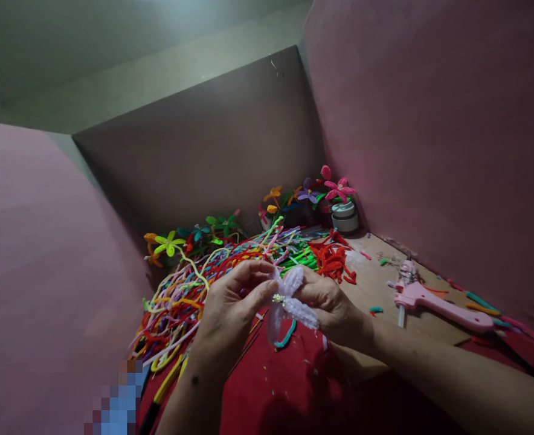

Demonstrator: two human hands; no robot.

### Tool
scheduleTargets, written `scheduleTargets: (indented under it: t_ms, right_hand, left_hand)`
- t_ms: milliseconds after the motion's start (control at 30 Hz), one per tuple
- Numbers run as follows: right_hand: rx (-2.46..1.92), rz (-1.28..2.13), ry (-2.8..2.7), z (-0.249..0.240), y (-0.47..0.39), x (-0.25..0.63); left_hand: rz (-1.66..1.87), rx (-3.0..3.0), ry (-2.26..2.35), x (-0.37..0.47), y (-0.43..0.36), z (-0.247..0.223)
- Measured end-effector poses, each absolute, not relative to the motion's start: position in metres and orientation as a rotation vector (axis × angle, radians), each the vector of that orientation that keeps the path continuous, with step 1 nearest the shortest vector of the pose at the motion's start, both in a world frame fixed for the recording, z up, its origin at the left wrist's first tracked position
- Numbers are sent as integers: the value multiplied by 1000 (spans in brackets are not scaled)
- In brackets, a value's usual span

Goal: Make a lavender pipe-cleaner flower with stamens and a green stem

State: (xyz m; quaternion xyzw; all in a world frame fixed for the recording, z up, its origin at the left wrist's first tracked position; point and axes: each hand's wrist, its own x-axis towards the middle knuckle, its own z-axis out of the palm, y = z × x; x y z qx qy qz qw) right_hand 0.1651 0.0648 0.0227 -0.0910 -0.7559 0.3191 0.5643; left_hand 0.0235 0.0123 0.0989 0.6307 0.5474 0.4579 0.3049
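Between my two hands is a pale lilac pipe-cleaner flower with a cluster of small yellowish beads at its centre. My left hand pinches a petal on the flower's left side with thumb and fingers. From the other side, my right hand is closed behind the right-hand petals, its fingertips partly hidden by them. A teal pipe-cleaner piece lies on the red cloth just below the flower.
A big heap of coloured pipe cleaners spreads behind my left hand. Red pieces lie behind my right hand. A pink glue gun rests on the brown board. Finished flowers stand at the back near a grey-white container.
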Motion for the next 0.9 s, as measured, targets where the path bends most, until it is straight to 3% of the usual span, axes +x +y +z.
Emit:
scheduleTargets:
  t_ms: [267,433,600,767,900]
  right_hand:
    - [-170,505,-1831,21,68,165]
    - [-160,451,-1888,24,69,166]
    - [-196,388,-1921,20,70,163]
    - [-182,399,-1958,19,72,162]
    - [-153,476,-1942,19,72,163]
  left_hand:
    - [1064,1647,1432,24,23,102]
    - [1043,2124,1595,24,16,115]
    - [718,2485,1766,39,10,123]
    - [547,2451,1845,45,15,125]
    - [593,2327,1643,41,19,130]
